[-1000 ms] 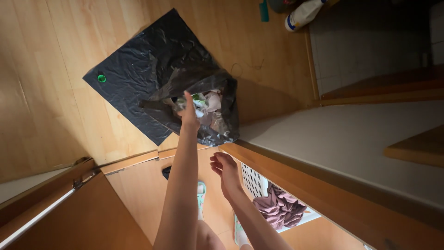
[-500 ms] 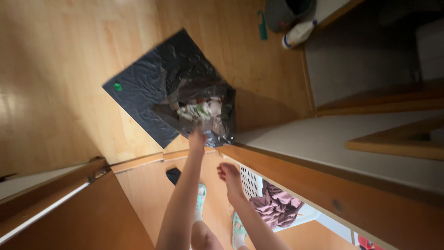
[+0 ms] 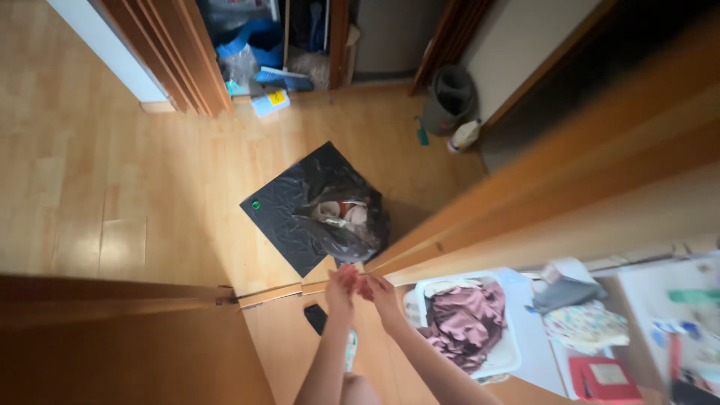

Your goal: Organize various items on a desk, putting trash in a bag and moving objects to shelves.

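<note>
Now your left hand (image 3: 342,283) & right hand (image 3: 379,289) touch each other w/ loosely curled fingers, holding nothing I can see. Black trash bag (image 3: 319,206) lies open on wooden floor (image 3: 135,180), just beyond the hands, not touching. Laundry basket (image 3: 465,322) is at your right.
</note>
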